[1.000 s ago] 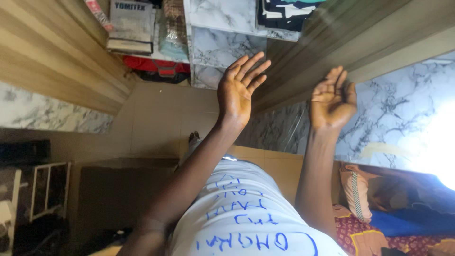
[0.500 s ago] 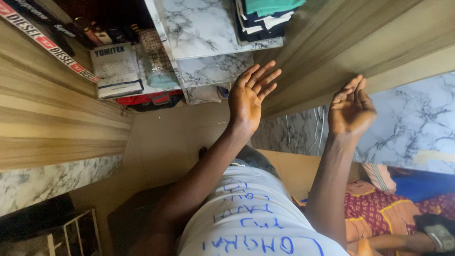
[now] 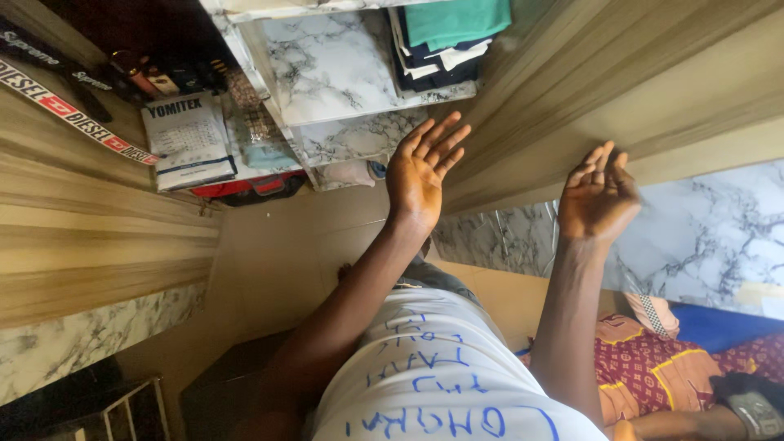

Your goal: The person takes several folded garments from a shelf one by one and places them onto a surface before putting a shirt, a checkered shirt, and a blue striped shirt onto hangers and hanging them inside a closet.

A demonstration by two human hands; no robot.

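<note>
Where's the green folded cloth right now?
In the head view, the green folded cloth tops a stack of folded clothes in the marble-patterned shelf, top centre, just above the open left hand.

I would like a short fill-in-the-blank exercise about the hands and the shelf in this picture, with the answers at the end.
1. Both hands, the left hand and the right hand, are open and hold ____.
2. The folded cloth on top of the clothes stack is ____ in colour.
3. The shelf board has a ____ pattern.

Missing words: nothing; green; marble
</note>
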